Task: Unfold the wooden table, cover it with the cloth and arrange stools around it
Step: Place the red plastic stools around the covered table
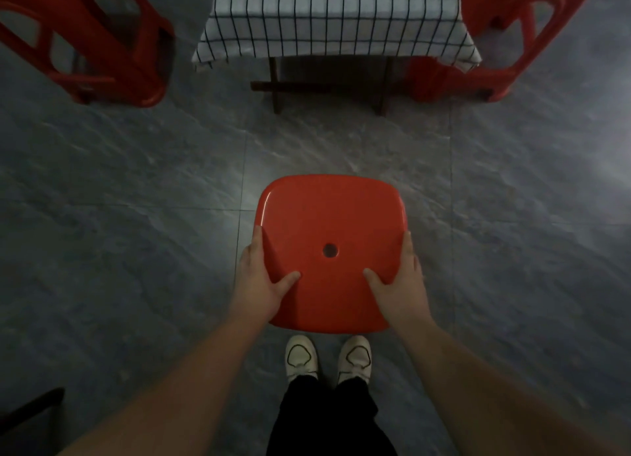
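**A:** Which step is in hand?

**B:** The arranging of stools, it is judged. On the grey floor (136, 182), the wooden table (276, 90) is seen at the far middle, unfolded and draped with the checked cloth (334, 21). One red stool (102, 45) is set at the far left, and another stool (495, 62) just beside the table's right corner.

**A:** And the third stool?

**B:** The third stool (331, 223) is found in the near middle, well apart from the table. Whether its legs are on the floor cannot be told. Its seat is gripped at the left edge by the left hand (259, 278) and at the right edge by the right hand (399, 281), thumbs laid on top.

**A:** What is called for next?

**B:** It is probably to be brought forward and set square to the table's near side.
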Tool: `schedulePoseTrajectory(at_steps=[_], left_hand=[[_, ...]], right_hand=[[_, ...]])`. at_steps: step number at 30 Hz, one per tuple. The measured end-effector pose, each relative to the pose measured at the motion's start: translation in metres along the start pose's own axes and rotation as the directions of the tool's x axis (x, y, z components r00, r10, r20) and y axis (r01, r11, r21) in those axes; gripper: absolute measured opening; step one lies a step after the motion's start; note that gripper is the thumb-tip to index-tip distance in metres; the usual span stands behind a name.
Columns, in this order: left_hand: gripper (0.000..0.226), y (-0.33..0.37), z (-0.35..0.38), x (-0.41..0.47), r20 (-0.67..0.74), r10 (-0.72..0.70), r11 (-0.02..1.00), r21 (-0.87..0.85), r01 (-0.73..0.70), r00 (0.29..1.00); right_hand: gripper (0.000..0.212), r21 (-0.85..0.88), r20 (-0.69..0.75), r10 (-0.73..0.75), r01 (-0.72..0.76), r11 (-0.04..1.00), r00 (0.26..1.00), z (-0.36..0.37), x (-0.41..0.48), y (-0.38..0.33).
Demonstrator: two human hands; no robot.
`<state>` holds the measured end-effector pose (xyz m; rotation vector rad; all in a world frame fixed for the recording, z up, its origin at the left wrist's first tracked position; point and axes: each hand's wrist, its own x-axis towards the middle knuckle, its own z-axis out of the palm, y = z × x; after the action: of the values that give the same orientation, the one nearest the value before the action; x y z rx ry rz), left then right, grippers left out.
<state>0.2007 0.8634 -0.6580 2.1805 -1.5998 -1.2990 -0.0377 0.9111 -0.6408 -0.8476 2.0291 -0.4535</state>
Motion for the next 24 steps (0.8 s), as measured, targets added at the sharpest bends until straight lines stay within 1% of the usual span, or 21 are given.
schedulePoseTrajectory(at_steps=[6,10,24], left_hand=[[0.114,-0.023,0.017,-0.013,0.004,-0.025,0.999,0.027,0.025,1.000],[0.114,-0.033,0.022,-0.016,0.021,-0.047,0.997,0.056,0.046,0.999],[0.113,-0.029,0.021,-0.012,0.024,-0.050,0.999,0.023,0.049,0.998]], right_hand=[[0.100,-0.004,0.043,-0.003,0.004,1.000,0.999,0.016,-0.007,0.028],[0.100,0.001,0.038,-0.013,0.013,1.000,0.999,0.023,-0.010,0.039],[0.100,-0.006,0.054,0.006,-0.005,1.000,0.998,0.024,-0.008,0.038]])
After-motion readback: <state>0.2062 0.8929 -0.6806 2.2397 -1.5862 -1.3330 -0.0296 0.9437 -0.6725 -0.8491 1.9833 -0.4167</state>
